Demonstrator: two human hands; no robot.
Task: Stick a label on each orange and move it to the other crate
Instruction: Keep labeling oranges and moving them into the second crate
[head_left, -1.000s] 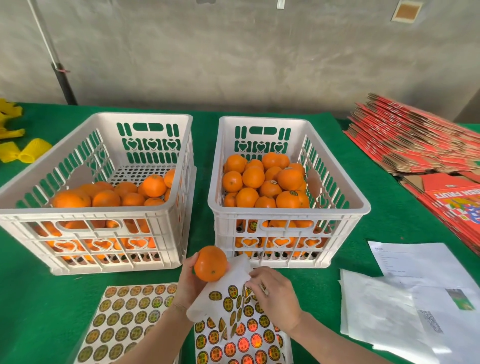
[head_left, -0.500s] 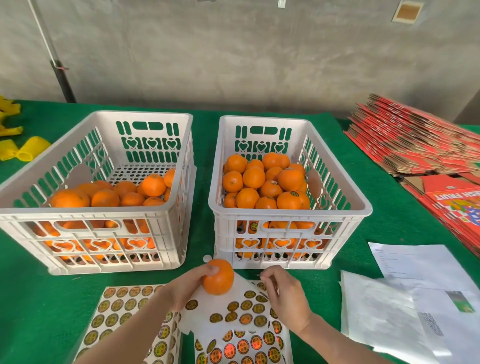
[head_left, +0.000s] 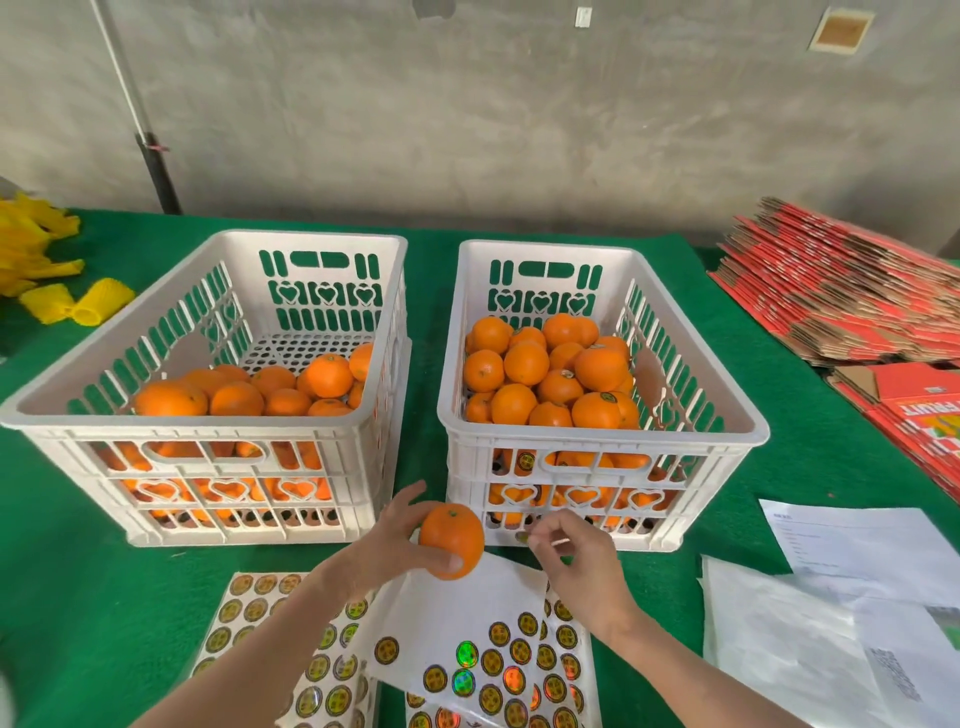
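Well, from my end the surface reads as green felt-like cloth with a short nap, running back to a bare grey concrete wall, mottled and rough; a thin pole, pale above and dark below, leans against it at far left. Two white plastic crates stand side by side, walls slotted and cut with heart shapes; the left crate has a perforated floor partly bare and holds a shallow layer of fruit; the right crate is heaped higher, some fruit there showing round stickers.

My left hand grips one glossy, dimpled orange, fingers and thumb curled round it, just in front of the right crate's near left corner and above the label sheets; those sheets are white, glossy, dotted with round gold and holographic stickers, one corner curling up. My right hand is close beside the fruit, thumb and forefinger pinched on what looks like a small round label.

Flat red corrugated cartons are stacked at right; white papers lie near them; yellow foam sleeves sit at far left.
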